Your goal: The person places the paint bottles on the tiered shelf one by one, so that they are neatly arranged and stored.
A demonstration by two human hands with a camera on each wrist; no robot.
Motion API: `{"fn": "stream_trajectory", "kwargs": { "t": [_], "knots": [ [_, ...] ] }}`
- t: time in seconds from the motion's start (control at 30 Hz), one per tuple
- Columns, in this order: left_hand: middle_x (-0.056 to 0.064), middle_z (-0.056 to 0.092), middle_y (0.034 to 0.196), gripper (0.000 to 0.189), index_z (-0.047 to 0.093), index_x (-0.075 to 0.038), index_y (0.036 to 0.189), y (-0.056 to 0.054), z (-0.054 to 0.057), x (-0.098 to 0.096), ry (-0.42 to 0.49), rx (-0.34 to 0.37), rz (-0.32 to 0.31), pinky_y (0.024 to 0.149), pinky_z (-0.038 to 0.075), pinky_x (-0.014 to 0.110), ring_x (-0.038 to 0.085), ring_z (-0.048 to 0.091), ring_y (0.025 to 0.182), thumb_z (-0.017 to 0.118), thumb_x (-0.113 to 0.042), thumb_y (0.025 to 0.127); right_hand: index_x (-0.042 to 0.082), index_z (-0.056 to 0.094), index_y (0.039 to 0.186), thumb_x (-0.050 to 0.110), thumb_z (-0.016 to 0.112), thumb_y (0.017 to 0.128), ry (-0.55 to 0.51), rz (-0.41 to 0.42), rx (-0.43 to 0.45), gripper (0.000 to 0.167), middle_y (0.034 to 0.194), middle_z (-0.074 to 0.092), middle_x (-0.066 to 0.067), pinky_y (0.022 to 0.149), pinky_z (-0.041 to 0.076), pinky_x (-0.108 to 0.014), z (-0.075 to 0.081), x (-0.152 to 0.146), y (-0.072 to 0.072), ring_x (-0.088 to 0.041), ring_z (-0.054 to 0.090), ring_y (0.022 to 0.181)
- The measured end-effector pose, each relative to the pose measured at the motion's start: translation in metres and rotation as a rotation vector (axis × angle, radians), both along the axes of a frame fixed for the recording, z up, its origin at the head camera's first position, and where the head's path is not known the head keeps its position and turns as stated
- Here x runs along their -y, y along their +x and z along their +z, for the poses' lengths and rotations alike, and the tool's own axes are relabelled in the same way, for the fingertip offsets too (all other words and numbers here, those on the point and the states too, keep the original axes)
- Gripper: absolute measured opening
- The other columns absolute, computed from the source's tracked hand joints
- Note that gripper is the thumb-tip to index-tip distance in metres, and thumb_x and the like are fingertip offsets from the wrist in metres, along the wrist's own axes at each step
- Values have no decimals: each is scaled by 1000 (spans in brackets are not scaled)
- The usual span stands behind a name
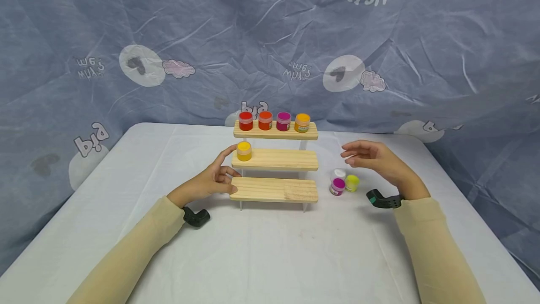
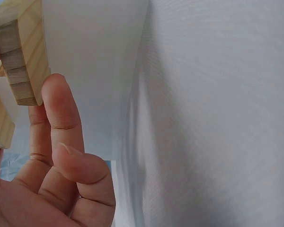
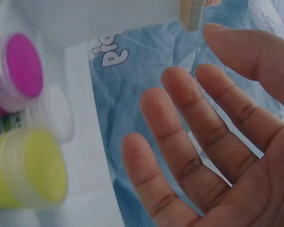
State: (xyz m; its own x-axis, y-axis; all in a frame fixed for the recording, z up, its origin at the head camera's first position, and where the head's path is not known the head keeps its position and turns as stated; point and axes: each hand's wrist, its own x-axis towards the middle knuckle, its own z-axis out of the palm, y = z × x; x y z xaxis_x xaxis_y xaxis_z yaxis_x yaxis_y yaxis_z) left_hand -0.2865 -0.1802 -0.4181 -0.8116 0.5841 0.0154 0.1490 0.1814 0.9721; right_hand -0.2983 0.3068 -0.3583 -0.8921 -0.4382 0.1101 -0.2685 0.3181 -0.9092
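A three-tier wooden display stand (image 1: 274, 189) stands mid-table. My left hand (image 1: 211, 181) grips its left end, the thumb on the lowest shelf (image 2: 31, 56) and other fingers beside and under the board. Its index finger reaches up by a yellow paint jar (image 1: 243, 151) at the left of the middle shelf. On the top shelf stand a red jar (image 1: 246, 121), an orange-red jar (image 1: 265, 120), a purple jar (image 1: 283, 121) and an orange-yellow jar (image 1: 302, 123). My right hand (image 1: 375, 157) hovers right of the stand, fingers extended, holding nothing.
Right of the stand, below my right hand, a purple jar (image 1: 337, 186), a white jar (image 1: 339, 174) and a lime-yellow jar (image 1: 352, 183) cluster on the white table (image 1: 270, 257). A blue-grey printed cloth (image 1: 253, 36) hangs behind the table.
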Motion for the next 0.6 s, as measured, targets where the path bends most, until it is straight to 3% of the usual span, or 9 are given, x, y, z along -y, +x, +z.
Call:
{"fn": "stream_trajectory", "kwargs": {
  "t": [0.2, 0.6],
  "knots": [
    [24, 64, 129, 118, -2, -25, 175, -1, -1, 0, 5, 4, -5, 80, 52, 28, 17, 63, 81, 77, 2, 92, -13, 55, 142, 1, 65, 105, 31, -39, 50, 41, 122, 74, -4, 91, 58, -24, -11, -13, -6, -11, 74, 107],
    [26, 64, 131, 117, -2, -27, 175, -2, -2, 0, 3, 5, 0, 81, 52, 29, 19, 63, 82, 77, 1, 93, -13, 46, 152, 11, 70, 106, 14, -129, 207, 57, 128, 73, -4, 95, 59, -28, -34, -36, -15, -10, 72, 112]
  ]
}}
